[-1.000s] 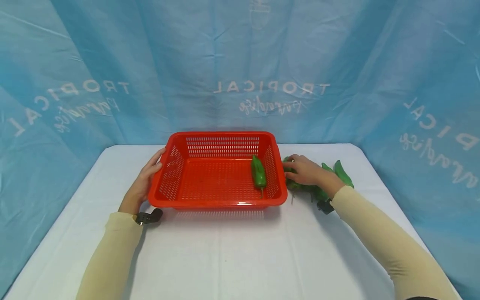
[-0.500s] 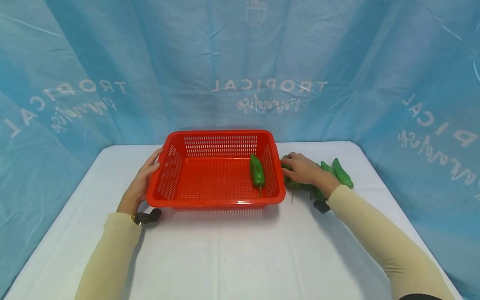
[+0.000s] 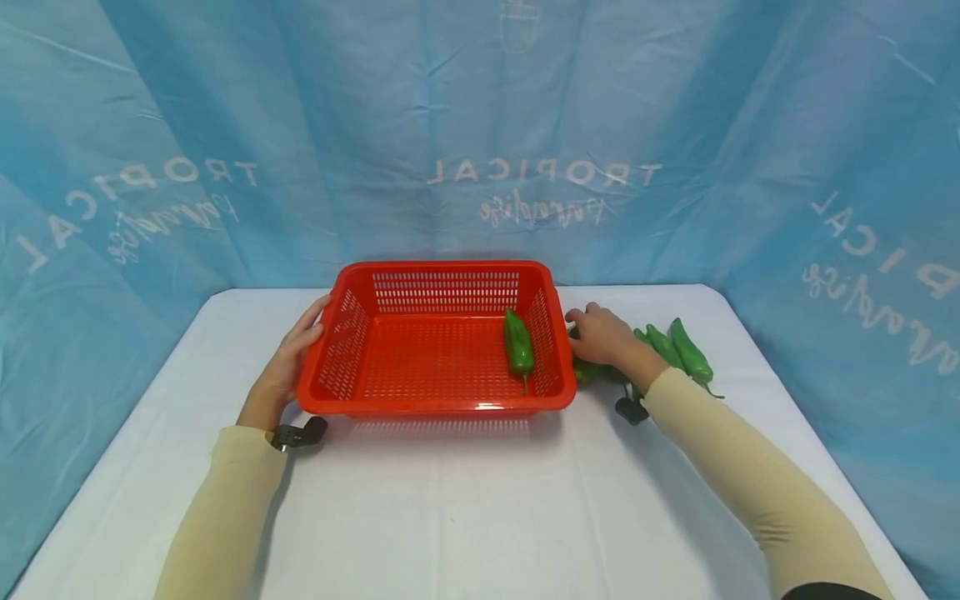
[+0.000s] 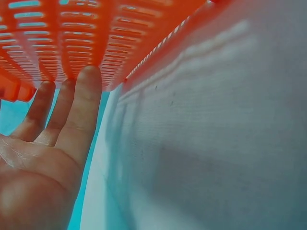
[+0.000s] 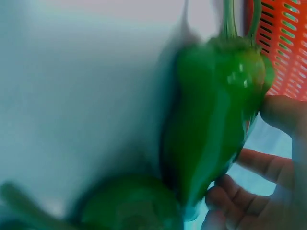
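Observation:
A red perforated plastic basket [image 3: 435, 408] stands on the white table, with one green pepper [image 3: 518, 343] inside along its right wall. At the basket's left end my left hand [image 3: 288, 358] rests its fingers, which lie fairly straight against the outer slotted wall in the left wrist view. Just outside the right wall, my right hand [image 3: 603, 337] reaches over peppers on the table. In the right wrist view its thumb and curled fingers hold a glossy green pepper [image 5: 211, 115] at its side and tip. A second stem shows beside that pepper's own.
Several more green peppers [image 3: 688, 354] lie right of the basket, partly hidden by the right hand and forearm. Another pepper [image 5: 127, 206] is blurred close by in the right wrist view. Blue printed curtains [image 3: 480, 108] hang behind the table and at both sides.
My right hand and forearm have shifted slightly leftward, uncovering more of the peppers at the right. The left hand and the basket stay in place.

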A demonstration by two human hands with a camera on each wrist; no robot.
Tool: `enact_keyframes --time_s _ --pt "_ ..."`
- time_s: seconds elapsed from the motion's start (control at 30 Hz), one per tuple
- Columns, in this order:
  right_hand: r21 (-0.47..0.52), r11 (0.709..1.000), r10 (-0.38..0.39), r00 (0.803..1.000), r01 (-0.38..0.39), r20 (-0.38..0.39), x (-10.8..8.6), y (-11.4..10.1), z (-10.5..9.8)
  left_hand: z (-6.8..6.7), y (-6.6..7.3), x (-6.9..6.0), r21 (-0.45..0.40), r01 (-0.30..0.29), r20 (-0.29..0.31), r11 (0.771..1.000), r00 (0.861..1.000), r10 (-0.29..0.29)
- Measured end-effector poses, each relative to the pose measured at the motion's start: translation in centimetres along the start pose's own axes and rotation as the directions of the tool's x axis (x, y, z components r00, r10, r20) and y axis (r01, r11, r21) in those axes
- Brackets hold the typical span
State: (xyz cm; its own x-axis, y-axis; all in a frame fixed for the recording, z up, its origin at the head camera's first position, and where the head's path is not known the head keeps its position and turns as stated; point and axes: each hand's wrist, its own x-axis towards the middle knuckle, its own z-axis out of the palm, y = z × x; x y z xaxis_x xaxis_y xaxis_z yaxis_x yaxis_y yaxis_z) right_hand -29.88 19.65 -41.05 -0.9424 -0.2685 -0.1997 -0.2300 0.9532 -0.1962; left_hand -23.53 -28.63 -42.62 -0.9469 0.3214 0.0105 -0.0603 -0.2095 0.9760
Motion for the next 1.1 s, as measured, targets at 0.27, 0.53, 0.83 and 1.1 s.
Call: enact_keyframes --time_s 0.27,0.53,0.83,1.1 --pt "0.013 0.996 0.086 0.989 -0.088 0.12 -0.2 -0.3 -0.6 0.1 -0.2 0.0 0.014 -0.008 -0.011 1.0 1.0 0.008" --pt "0.019 0.998 0.058 0.988 -0.062 0.14 -0.1 -0.4 -1.0 -0.1 -0.1 0.0 0.021 -0.004 -0.022 1.0 1.0 0.005" --pt "0.119 0.993 -0.007 0.99 -0.01 0.144 -0.2 0.1 -0.8 -0.2 -0.3 0.0 0.041 -0.007 -0.024 0.999 1.0 0.008" --pt "0.17 0.985 -0.052 0.997 0.041 0.061 -0.6 1.6 -0.2 0.1 -0.2 -0.1 0.044 0.01 -0.035 0.999 0.999 -0.008"
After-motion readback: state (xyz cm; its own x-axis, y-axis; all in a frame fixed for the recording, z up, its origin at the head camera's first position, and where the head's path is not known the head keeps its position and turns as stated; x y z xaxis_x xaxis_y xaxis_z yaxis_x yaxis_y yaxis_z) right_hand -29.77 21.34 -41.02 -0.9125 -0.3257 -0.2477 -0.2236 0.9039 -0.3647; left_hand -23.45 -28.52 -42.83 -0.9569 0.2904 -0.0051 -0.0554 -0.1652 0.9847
